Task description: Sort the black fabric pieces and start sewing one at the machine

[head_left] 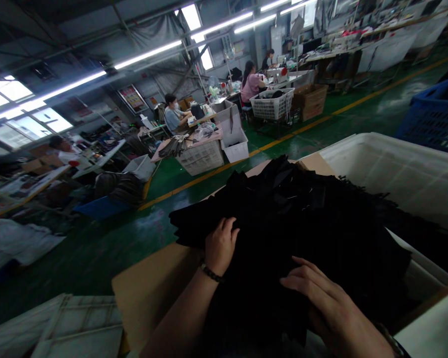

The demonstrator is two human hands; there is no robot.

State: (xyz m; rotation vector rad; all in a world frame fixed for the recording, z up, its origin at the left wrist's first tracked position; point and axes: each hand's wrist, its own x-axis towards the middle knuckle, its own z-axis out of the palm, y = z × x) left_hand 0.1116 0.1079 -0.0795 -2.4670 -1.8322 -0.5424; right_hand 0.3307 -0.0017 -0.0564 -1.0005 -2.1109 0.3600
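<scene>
A large heap of black cloth pieces (269, 223) lies in front of me, stacked over an open cardboard box (153, 293). My left hand (221, 243), with a dark beaded bracelet at its wrist, is at the near left side of the heap, its fingers bent onto the cloth and the grip partly lost in the black. Over the near right part of the cloth, my right hand (321, 293) has its upper fingers stretched and apart; its lower fingers are partly hidden. Folds and edges of single pieces are hard to make out.
A white plastic bin (388, 154) with more black cloth stands at the right, near a blue basket (433, 117). Pale crates (78, 318) are at lower left. Beyond the green floor (164, 228), several people sit at sewing tables; a white basket (272, 104) stands there.
</scene>
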